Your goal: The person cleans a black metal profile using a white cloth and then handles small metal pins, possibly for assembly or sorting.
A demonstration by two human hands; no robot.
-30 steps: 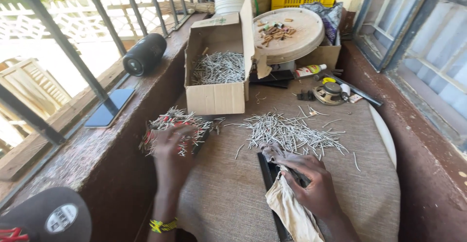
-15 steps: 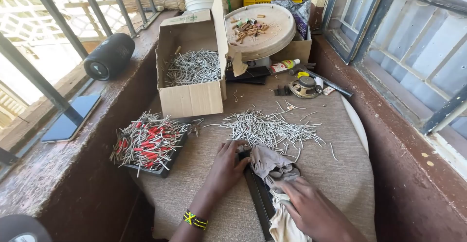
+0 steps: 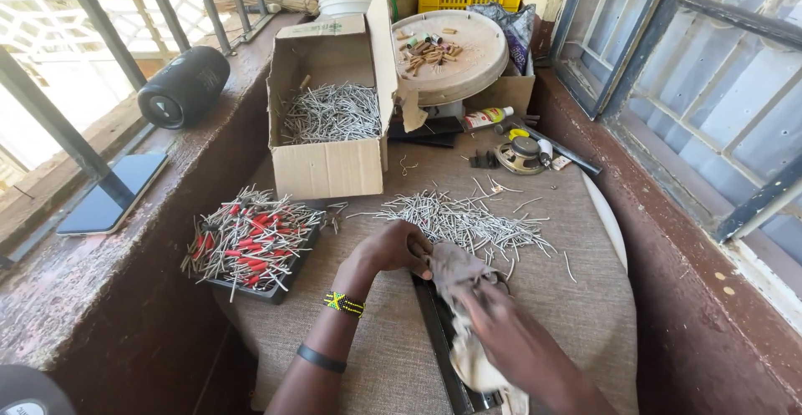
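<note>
Head view: left hand (image 3: 393, 248) and blurred right hand (image 3: 501, 323) both grasp a cloth (image 3: 455, 269) over a dark bar (image 3: 439, 340), beside loose pins (image 3: 468, 219).

Single head-worn view, looking steeply down and forward over a cloth-covered table (image 3: 376, 356) from close range. Own forearms enter from bottom edge. Barred railing (image 3: 92, 39) runs left, window frame (image 3: 668, 73) right. No second view.

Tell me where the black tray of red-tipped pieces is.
In the head view, the black tray sits at the table's left edge, below the cardboard box, left of the left hand.
</note>
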